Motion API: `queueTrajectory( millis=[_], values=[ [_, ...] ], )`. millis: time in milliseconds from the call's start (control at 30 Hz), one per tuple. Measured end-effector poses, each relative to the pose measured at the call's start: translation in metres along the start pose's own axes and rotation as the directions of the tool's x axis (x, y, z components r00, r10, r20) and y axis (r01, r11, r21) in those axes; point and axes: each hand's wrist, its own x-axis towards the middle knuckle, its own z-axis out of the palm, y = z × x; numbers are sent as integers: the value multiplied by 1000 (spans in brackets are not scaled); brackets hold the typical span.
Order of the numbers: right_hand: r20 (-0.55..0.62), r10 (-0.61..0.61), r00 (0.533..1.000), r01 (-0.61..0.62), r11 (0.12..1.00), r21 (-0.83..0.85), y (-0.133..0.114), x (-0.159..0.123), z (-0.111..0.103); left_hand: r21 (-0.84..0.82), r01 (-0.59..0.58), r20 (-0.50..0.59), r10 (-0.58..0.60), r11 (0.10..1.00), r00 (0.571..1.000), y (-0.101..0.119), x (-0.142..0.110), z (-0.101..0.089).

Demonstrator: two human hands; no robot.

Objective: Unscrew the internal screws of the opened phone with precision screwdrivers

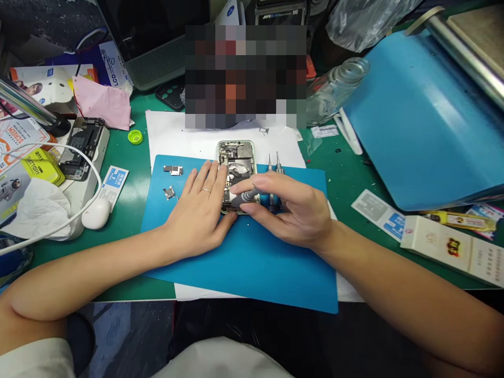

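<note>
An opened smartphone (241, 152) lies on the blue mat (252, 268), its inner parts exposed. My left hand (199, 210) rests flat along the phone's left side, fingers stretched out and touching its edge. Between the thumb and fingers of my right hand (293, 207) is a dark grey tool with a ribbed grip (246, 197). Its wide end sits over the lower part of the phone; the exact kind is unclear. Behind my right hand stand several screwdrivers (277, 165), partly hidden. Two small metal phone parts (173, 170) lie left of my left hand.
Left, another opened phone (83, 149) rests on a white box, near a white cable (92, 163) and a green cap (135, 137). Right are a glass jar (346, 73), a large blue sheet (417, 121) and a white carton (452, 249). The area beyond the phone is pixelated.
</note>
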Motion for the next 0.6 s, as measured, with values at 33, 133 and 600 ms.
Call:
queueTrajectory(
  millis=[33, 133, 600],
  values=[
    [-1, -16, 1000, 16, 1000, -17, 0, 1, 0, -4, -4, -1, 4, 1000, 1000, 0, 0, 0],
    [-22, -76, 997, 73, 991, -109, -2, 5, 1, -21, -17, 0, 17, 1000, 1000, -1, -1, -1],
    [-40, -81, 996, 74, 984, -160, -6, 9, 7, -17, 7, 19, -7, 1000, 1000, 0, 0, -3]
  ],
)
